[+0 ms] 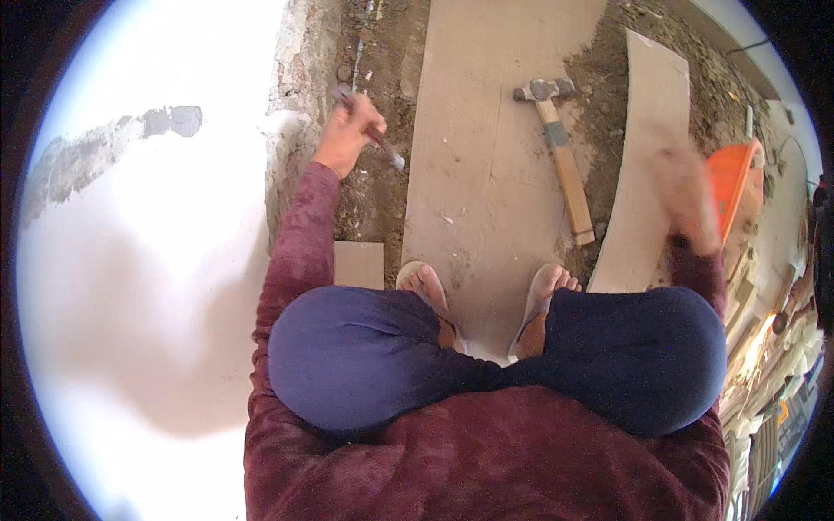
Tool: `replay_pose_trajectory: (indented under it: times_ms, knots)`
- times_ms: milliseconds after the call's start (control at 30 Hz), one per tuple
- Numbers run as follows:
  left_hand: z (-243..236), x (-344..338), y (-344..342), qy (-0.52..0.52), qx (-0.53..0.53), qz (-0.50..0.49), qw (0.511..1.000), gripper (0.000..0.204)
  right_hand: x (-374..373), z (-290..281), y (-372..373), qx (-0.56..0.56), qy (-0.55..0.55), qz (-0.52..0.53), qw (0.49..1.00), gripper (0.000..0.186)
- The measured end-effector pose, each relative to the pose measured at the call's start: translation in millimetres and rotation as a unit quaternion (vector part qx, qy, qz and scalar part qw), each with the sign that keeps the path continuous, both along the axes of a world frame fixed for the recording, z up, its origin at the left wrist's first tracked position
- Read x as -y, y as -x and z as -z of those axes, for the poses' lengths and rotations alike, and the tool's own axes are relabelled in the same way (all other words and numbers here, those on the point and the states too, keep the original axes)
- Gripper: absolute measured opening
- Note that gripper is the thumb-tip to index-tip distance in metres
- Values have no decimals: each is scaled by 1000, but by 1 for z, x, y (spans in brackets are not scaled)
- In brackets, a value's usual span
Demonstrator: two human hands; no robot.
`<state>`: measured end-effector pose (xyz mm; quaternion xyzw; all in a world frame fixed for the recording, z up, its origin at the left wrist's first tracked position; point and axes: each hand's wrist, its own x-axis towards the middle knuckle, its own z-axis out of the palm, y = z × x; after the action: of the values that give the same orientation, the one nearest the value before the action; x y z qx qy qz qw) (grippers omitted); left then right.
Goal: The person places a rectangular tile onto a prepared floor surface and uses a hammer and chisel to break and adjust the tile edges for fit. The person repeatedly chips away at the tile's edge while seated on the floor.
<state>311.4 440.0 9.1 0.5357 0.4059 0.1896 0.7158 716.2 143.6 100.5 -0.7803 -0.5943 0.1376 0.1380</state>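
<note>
My left hand (346,137), closed, holds a short metal chisel (388,148). Both ends of the chisel stick out past my fingers, close beside the rough base of the wall. A ball-peen hammer (567,178) with a wooden handle, a dark band around its neck, lies on the flat board between my feet and the loose soil, touched by neither hand. My right hand (691,195) is smeared by motion over the narrow board at the right, next to an orange pan (734,178). Its fingers do not show clearly.
A white wall (156,304) with a grey patch rises at the left. Dusty boards (469,113) lie over dirt (599,69), with a narrow curved-looking board (647,113) at the right. Clutter with sacks and wood (764,347) lines the far right. My sandalled feet (426,282) rest on the middle board.
</note>
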Motion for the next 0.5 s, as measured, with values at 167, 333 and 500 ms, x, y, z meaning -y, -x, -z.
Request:
replay_pose_trajectory:
  times_ms: [167, 333, 500]
  knots:
    - [-14, -40, 7, -310, -260, 31, 914, 21, -40, 72, 57, -121, 16, -90, 988, 53]
    - [-112, -51, 11, -230, -237, -14, 944, 20, -44, 92, 68, -96, 188, 75, 975, 76]
    - [-188, -4, 9, -142, -123, -30, 982, 21, -67, 106, 66, -121, 258, 126, 950, 72]
